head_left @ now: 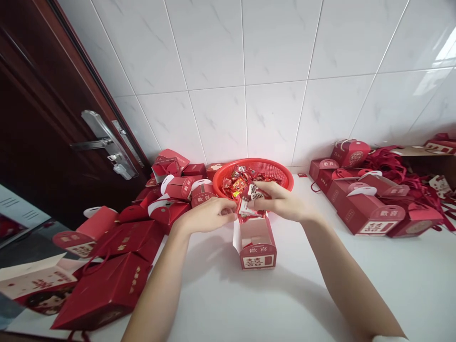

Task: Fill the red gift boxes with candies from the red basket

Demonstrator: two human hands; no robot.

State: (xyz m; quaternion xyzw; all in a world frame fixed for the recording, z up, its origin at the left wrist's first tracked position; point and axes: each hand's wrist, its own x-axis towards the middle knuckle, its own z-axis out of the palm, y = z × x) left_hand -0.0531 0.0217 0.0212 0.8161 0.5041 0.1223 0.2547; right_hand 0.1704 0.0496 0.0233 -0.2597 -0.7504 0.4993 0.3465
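Note:
An open red box [258,249] with a pale inside stands on the white table [221,289]. Behind it, a red plastic basket [288,178] holds wrapped candies [239,184]. Over the box's far edge, my right hand [281,202] grips red-and-white candy packets [253,194] between thumb and fingers. My left hand [210,214] is closed, its fingertips at the left edge of a white-and-red packet [245,209] beside the right hand. Part of the box's far side is hidden by the packets.
Many red gift boxes [123,237] are piled at the left, near a dark door [42,95] with a metal handle. More red boxes [370,209] stand at the right, beside red ribbons [388,164] and an open carton [423,151]. A tiled wall [270,118] rises behind.

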